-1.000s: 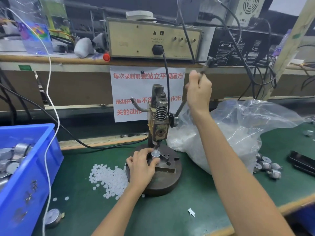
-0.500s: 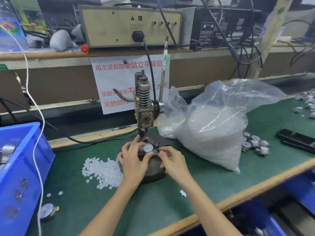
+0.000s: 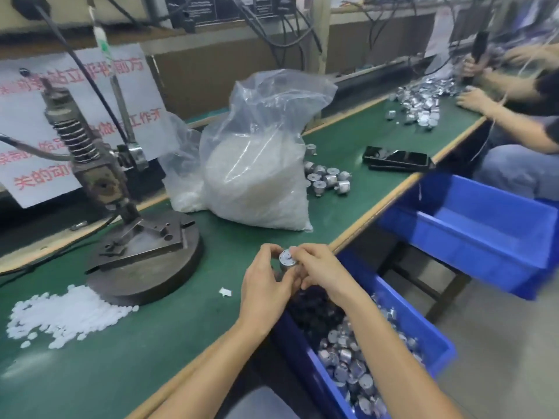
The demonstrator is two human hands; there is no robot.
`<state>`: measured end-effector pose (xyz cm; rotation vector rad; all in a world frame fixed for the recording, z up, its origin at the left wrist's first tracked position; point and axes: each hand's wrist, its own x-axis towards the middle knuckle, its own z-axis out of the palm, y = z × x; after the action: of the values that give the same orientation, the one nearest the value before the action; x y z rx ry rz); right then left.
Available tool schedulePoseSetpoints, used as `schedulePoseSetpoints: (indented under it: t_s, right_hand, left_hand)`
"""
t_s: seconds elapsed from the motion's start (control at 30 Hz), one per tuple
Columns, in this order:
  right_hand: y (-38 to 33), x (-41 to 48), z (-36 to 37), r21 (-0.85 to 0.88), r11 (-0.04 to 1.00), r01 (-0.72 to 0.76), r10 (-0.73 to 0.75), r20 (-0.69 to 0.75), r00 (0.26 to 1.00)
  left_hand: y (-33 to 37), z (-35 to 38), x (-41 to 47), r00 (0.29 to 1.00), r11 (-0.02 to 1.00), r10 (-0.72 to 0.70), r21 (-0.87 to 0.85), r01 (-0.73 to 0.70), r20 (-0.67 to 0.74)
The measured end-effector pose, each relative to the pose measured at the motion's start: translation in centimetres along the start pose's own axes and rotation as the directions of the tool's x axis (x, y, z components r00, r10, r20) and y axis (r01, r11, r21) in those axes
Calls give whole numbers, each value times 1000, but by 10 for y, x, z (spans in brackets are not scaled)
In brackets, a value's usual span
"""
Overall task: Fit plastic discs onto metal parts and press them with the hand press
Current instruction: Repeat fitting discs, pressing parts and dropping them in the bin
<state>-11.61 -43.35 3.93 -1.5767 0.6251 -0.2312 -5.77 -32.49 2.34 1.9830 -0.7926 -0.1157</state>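
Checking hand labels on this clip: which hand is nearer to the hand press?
Left. The left hand is closer to the hand press base; the right hand is beyond the left, farther off. Both grip the metal part.

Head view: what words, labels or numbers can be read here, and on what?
"站立" and "前方": red, top line of the paper sign; the rest is blurred.
"关的动": red, the sign's bottom line.
Sign's middle line: too blurred to read.
White print on the black box: too blurred to read.
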Motion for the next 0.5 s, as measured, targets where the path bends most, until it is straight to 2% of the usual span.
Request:
schedulePoseSetpoints:
  t_s: [0.17,0.23,0.33,0.43,0.5]
  right_hand:
    - [52,-30,-69,-5,992,-128,126,-107,986]
    - [84,-32,-85,-2,974,-225,221,-175,959]
    - [141,-29,-102,29,915,-403,393,-292,872]
    - [191,-23,-108,-139,831,-539,445,-416,793]
    - [209,-20,-107,-252,791,-557,406,-464,787]
  left_hand:
    - [16,66,-33,990,995,45,86,-57,135]
    - [13,84,-43,983,993,-20,119,-2,185]
    - [2,96,-49,970,983,-124,156,92,209]
    - [-7,97,-49,961,976,-176,167,142,213]
    - [-11,95,-47,962,977,-167,168,131,218]
